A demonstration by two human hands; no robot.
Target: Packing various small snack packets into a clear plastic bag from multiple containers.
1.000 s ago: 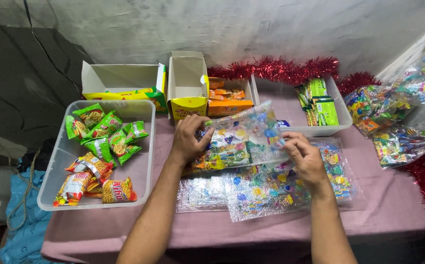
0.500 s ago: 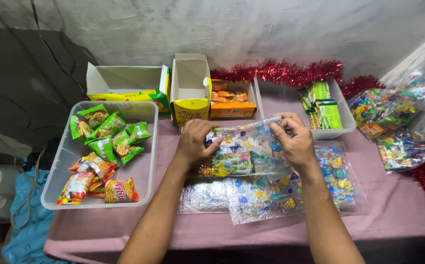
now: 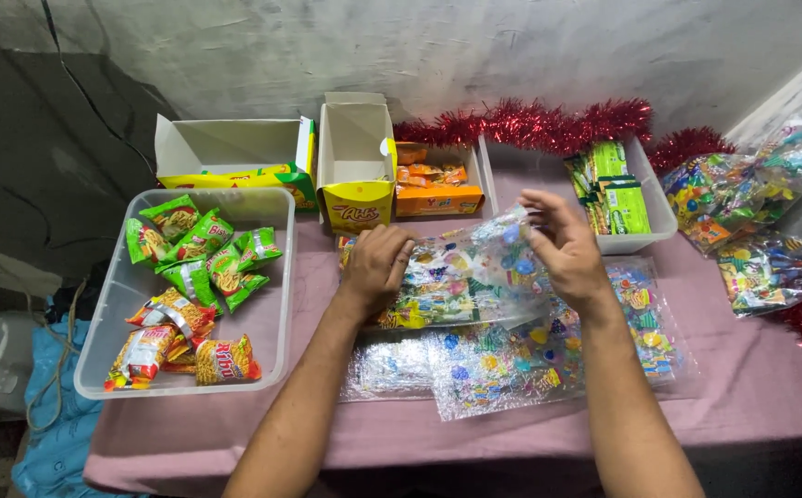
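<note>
The left hand [image 3: 378, 267] lies flat with its fingers bent, pressing down on one end of a clear plastic bag [image 3: 470, 277] with bright cartoon prints. The right hand [image 3: 562, 244] pinches the other end of the same bag between thumb and fingers and lifts that edge a little off the table. So both hands have hold of the one bag, near the middle of the pink tablecloth [image 3: 327, 433].

Under the bag lies a pile of more printed bags [image 3: 511, 369], spread flat on the cloth.

To the left stands a clear plastic tub [image 3: 272, 304] with green snack packets [image 3: 202, 244] at the back and orange snack packets [image 3: 175, 341] at the front. Behind the hands stand an open yellow box [image 3: 356, 157], a wide yellow and green box [image 3: 235, 157] and a box of orange packets [image 3: 433, 184]. A white tray [image 3: 645, 207] holds green packets [image 3: 617, 189]. Red tinsel [image 3: 530, 120] runs along the wall. More shiny filled bags [image 3: 751, 212] hang at the far right.
</note>
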